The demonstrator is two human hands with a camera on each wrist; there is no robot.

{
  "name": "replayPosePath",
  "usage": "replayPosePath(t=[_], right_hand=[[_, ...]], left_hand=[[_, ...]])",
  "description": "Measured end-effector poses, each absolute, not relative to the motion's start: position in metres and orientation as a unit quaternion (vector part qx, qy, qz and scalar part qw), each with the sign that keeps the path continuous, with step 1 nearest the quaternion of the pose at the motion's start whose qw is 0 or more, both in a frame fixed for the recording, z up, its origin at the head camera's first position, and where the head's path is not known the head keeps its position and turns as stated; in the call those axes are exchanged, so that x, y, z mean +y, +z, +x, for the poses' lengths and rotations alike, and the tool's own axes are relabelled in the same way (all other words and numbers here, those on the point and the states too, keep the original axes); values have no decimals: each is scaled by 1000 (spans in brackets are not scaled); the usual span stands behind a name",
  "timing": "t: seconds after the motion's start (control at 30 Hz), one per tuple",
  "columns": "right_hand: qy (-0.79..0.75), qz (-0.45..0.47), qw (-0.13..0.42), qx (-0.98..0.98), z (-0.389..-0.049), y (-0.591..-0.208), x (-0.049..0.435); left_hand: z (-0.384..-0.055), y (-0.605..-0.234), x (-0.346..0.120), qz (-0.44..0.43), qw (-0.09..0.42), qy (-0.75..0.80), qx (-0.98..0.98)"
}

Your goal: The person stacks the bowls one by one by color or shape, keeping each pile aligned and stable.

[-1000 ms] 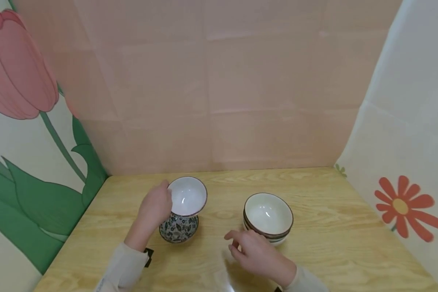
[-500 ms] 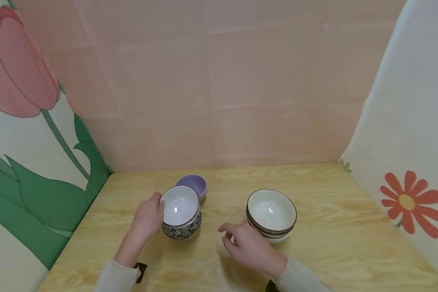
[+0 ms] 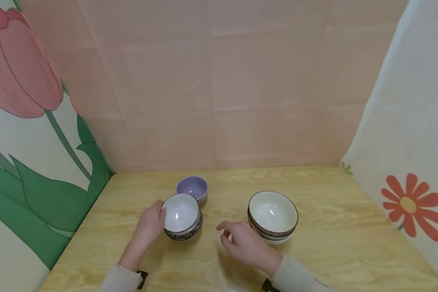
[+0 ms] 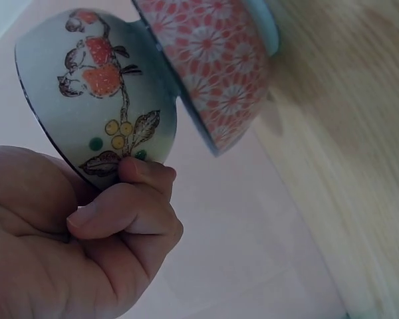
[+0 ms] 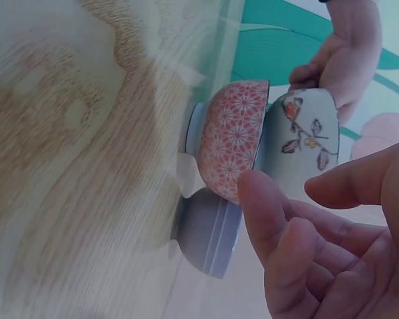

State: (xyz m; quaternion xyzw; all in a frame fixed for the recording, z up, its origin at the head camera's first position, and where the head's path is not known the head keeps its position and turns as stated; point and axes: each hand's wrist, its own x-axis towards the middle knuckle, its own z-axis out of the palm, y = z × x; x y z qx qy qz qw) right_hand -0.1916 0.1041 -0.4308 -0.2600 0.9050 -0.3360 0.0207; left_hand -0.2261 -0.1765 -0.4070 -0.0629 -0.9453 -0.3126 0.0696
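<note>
My left hand (image 3: pixel 147 225) pinches the rim of a white bowl (image 3: pixel 181 213) between thumb and fingers. Birds and yellow berries decorate its outside, seen in the left wrist view. Directly beneath it is a second bowl (image 4: pixel 213 60), red with white blossoms outside and dark floral inside; the white bowl's base sits right at its mouth, slightly tilted. Against that lower bowl, on its far side, stands a small purple bowl (image 3: pixel 192 184). My right hand (image 3: pixel 250 247) holds nothing, its fingers loosely bent, just left of a stack of bowls (image 3: pixel 271 213).
The stack on the right has a cream interior and dark rims. All the bowls stand on a wood-grain table (image 3: pixel 332 243). A pink backdrop (image 3: pixel 211 101) closes off the far edge, with flower-printed cloths at left and right.
The left hand has lowered the white bowl toward the person and over the patterned bowl, now mostly covering it. The purple bowl behind has come into sight. The right hand has barely moved.
</note>
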Motion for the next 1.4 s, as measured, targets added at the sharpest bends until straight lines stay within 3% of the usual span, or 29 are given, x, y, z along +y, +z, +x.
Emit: replayPosePath(t=[0.57, 1.13, 1.4], right_hand=[[-333, -248, -23, 909, -197, -433, 96], [-350, -240, 4, 905, -198, -437, 96], [-347, -235, -14, 908, -198, -441, 97]], left_hand=[[-230, -431, -175, -66, 101, -314, -942], [-230, -444, -179, -58, 117, -281, -951], [-233, -450, -176, -53, 105, -259, -959]])
